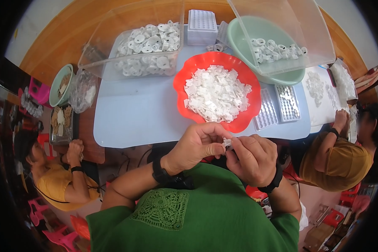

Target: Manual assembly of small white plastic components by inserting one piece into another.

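Between my two hands, just in front of the table's near edge, is a small white plastic part point(227, 143). My left hand point(199, 145) pinches it between thumb and forefinger. My right hand point(254, 157) closes on the same part from the other side, its fingers curled and partly hiding it. Right beyond my hands stands a red scalloped bowl point(180, 98) heaped with small white plastic pieces point(216, 92). Dark bands are on both my wrists.
On the light blue table point(130, 109) are a clear bin point(88, 63) of round white parts, a green basin point(235, 35) under a tilted clear bin point(298, 25), stacked white trays point(202, 31), and two trays with round cells point(287, 103). Co-workers sit left point(67, 185) and right point(340, 161).
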### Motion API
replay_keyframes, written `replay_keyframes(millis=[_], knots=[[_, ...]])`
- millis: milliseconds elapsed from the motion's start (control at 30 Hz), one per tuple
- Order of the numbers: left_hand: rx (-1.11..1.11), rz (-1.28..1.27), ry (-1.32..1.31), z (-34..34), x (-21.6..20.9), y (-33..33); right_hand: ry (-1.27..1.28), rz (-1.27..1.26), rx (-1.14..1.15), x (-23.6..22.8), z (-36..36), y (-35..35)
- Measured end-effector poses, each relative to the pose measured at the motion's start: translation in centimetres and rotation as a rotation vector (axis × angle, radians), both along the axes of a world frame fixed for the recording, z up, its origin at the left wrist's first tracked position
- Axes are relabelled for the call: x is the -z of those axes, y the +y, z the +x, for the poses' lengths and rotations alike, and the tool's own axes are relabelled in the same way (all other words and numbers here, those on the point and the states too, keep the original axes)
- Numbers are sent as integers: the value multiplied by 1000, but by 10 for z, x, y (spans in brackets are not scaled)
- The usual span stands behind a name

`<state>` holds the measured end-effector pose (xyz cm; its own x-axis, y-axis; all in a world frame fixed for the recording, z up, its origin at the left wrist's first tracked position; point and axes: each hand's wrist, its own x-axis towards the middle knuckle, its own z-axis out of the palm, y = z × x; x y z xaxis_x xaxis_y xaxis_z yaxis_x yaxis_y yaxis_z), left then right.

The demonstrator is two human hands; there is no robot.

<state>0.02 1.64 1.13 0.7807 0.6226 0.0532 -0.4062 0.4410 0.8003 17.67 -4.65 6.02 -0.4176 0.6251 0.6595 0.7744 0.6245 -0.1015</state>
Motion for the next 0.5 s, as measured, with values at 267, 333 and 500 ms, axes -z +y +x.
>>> replay_keyframes(millis=[267, 333, 500], knots=[[-29, 65, 27, -1, -3, -1, 133, 15, -23, 4, -1, 0], [-29, 69, 39, -1, -3, 0, 141, -7, -11, 3, -3, 1], [-52, -16, -14, 2, -2, -2, 253, -45, 36, 3, -7, 0]])
